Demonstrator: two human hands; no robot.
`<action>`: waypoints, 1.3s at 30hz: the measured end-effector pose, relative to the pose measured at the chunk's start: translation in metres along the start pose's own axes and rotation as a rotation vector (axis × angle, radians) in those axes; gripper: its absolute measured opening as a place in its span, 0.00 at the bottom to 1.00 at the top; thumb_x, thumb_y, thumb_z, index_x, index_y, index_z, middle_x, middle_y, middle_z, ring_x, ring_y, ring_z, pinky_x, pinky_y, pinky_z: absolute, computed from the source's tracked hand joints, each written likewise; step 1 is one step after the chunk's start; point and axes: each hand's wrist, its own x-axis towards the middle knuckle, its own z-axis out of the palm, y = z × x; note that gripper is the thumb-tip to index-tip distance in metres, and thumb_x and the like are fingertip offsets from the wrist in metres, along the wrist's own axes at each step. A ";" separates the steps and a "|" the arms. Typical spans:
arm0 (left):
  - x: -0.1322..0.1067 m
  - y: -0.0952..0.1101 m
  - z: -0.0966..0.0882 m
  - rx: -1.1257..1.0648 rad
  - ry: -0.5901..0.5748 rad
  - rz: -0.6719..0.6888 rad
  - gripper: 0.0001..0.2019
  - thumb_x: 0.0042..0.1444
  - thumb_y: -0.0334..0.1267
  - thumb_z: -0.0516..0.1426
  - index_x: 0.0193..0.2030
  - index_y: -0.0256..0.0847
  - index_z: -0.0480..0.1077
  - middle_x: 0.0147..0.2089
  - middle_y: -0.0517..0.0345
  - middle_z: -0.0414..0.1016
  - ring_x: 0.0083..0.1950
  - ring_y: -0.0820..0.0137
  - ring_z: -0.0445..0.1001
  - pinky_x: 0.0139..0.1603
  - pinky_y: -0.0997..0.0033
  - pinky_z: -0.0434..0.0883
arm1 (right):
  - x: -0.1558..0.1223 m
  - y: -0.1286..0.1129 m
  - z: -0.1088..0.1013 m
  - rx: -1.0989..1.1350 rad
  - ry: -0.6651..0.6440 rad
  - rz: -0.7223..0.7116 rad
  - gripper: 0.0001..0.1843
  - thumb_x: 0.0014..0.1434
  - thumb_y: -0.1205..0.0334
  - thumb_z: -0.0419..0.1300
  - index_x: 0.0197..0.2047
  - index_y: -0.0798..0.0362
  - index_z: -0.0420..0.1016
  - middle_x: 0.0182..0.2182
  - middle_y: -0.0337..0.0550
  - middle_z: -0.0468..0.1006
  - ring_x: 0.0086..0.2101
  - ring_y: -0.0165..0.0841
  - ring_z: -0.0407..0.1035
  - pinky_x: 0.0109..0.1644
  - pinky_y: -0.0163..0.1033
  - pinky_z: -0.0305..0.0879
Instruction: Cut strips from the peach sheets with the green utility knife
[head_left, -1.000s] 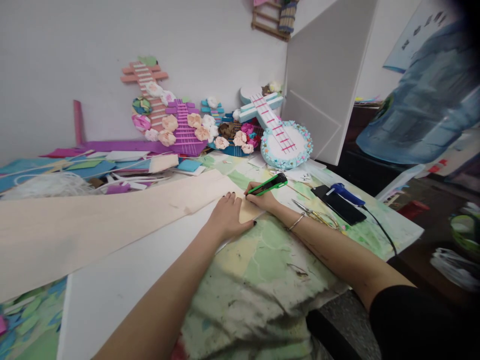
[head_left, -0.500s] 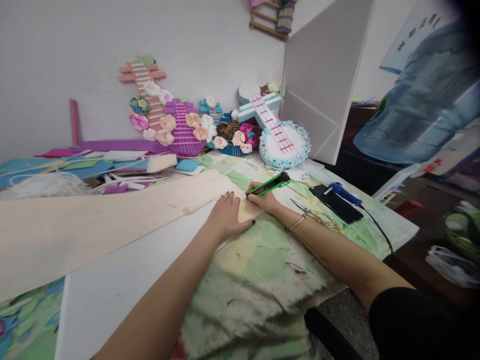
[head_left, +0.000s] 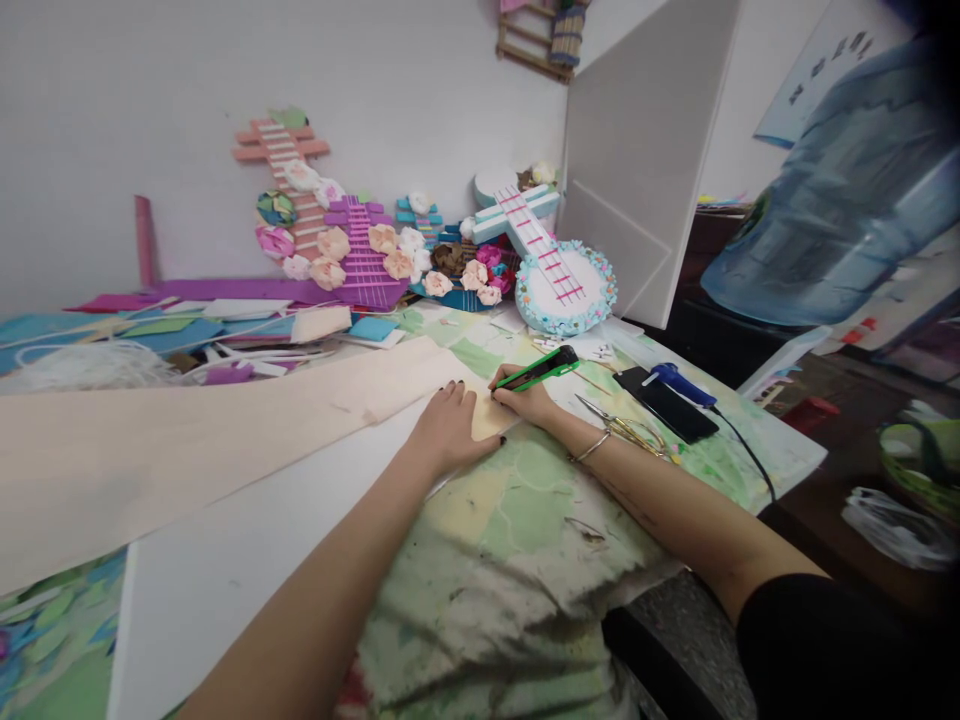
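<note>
Right hand (head_left: pixel 528 400) grips the green cutter (head_left: pixel 538 370), 2 o'clock from the left hand (head_left: pixel 446 428), whose fingers press, thumb wide, on cream paper (head_left: pixel 187 440) running toward 9. Imo hold it flat, thumb clear.

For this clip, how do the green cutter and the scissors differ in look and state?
Colour: the green cutter is green and black; the scissors have silvery blades and gold-coloured handles.
Support: the green cutter is gripped in the right hand; the scissors lie on the table, unheld, beside the right forearm.
Shared: both are cutting tools.
</note>
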 end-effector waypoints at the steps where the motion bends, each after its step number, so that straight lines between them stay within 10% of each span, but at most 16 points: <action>1: 0.000 0.000 0.000 -0.002 0.003 -0.001 0.38 0.54 0.61 0.53 0.59 0.27 0.62 0.66 0.29 0.60 0.70 0.45 0.56 0.68 0.52 0.55 | 0.000 0.000 0.000 0.000 0.000 0.002 0.05 0.42 0.63 0.57 0.27 0.53 0.69 0.24 0.35 0.69 0.28 0.31 0.63 0.32 0.36 0.58; 39: -0.001 -0.003 -0.001 -0.030 0.036 0.069 0.29 0.55 0.59 0.56 0.57 0.42 0.68 0.63 0.39 0.65 0.65 0.43 0.61 0.62 0.48 0.58 | -0.009 -0.007 -0.003 0.021 0.013 0.041 0.06 0.41 0.64 0.57 0.27 0.53 0.70 0.22 0.35 0.69 0.26 0.30 0.62 0.29 0.34 0.57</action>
